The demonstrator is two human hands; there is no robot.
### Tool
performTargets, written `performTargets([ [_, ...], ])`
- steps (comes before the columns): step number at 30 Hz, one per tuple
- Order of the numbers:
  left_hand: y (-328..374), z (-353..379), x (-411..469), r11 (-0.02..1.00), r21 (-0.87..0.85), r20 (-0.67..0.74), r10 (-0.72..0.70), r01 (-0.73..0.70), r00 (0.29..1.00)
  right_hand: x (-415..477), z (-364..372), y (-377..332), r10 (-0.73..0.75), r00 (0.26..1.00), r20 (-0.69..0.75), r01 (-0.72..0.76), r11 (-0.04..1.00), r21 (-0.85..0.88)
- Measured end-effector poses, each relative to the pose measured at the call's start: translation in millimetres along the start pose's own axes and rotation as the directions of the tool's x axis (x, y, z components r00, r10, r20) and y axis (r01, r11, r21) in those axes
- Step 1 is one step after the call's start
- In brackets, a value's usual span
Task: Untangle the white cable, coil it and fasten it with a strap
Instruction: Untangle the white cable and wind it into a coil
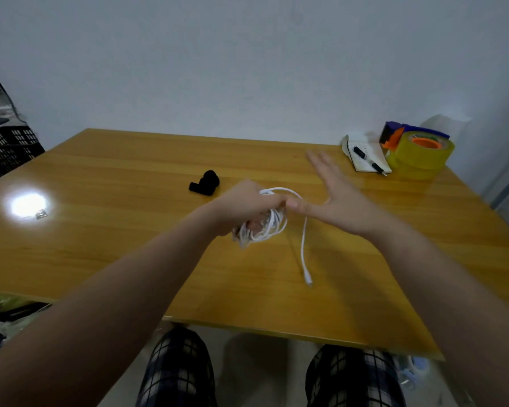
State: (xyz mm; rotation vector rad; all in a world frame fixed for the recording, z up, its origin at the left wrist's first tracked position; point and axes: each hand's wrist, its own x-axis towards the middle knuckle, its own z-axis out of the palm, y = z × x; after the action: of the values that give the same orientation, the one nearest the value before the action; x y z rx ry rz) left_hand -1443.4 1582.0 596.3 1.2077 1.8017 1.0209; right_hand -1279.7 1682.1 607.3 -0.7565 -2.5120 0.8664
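The left grip (244,205) is clenched around a bundle of wound loops of the white cable (269,227). It holds the bundle a little above the counter (130,230), most likely so the turns stay stacked and cannot spring apart. The right grip (335,198) is released, fingers straight and spread (they are blurred), with the thumb just beside the bundle. One wide loop arcs from the left fist past that thumb, which seems to guide a fresh turn rather than pinch it. The free tail drops from there, and its connector (309,282) lies on the counter, so I judge little is left to wind. The black strap (204,183) lies just beyond the left fist, within easy reach for fastening.

Bare wood spreads to the left and between the hands and the near edge; the connector sits inside that edge, not over it. At the far right corner a notebook (365,160), a pen (368,160) and tape rolls (420,155) stand well apart from the cable, though the right fingertips point their way.
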Motion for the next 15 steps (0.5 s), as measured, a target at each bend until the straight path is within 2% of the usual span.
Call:
performTargets([
  [2, 6.0, 6.7, -6.2, 0.986, -0.155, 0.101, 0.072, -0.055, 0.992, -1.7, 8.1, -5.5, -0.114, 0.989, 0.096, 0.1, 0.985, 0.14],
  [4, 12.8, 13.5, -10.9, 0.967, -0.237, 0.074, 0.109, -0.088, 0.991, -3.3, 22.4, -8.5, -0.147, 0.979, 0.14, 0.079, 0.912, 0.404],
  [6, 15.2, 17.8, -10.2, 0.949, -0.297, -0.033, 0.098, -0.103, 0.995, -6.1, 39.0, -9.3, -0.117, 0.991, 0.065, 0.051, 0.776, 0.629],
  [10, 6.2, 29.4, -8.1, 0.863, -0.47, -0.171, 0.116, -0.185, 0.978, -9.4, 62.3, -16.0, 0.053, 0.994, -0.094, 0.043, 0.603, 0.797],
  [11, 3.1, 33.2, -7.7, 0.832, -0.522, -0.192, 0.099, -0.187, 0.976, -9.1, 66.0, -18.1, 0.091, 0.99, -0.105, 0.028, 0.611, 0.791],
  [13, -0.9, 37.8, -8.0, 0.801, -0.576, -0.215, 0.042, -0.161, 0.976, -7.3, 68.6, -20.5, 0.133, 0.979, -0.152, 0.015, 0.703, 0.711],
  [15, -1.6, 39.0, -6.5, 0.831, -0.53, -0.234, 0.047, -0.168, 0.971, -5.7, 66.5, -18.4, 0.104, 0.968, -0.23, 0.046, 0.823, 0.566],
])
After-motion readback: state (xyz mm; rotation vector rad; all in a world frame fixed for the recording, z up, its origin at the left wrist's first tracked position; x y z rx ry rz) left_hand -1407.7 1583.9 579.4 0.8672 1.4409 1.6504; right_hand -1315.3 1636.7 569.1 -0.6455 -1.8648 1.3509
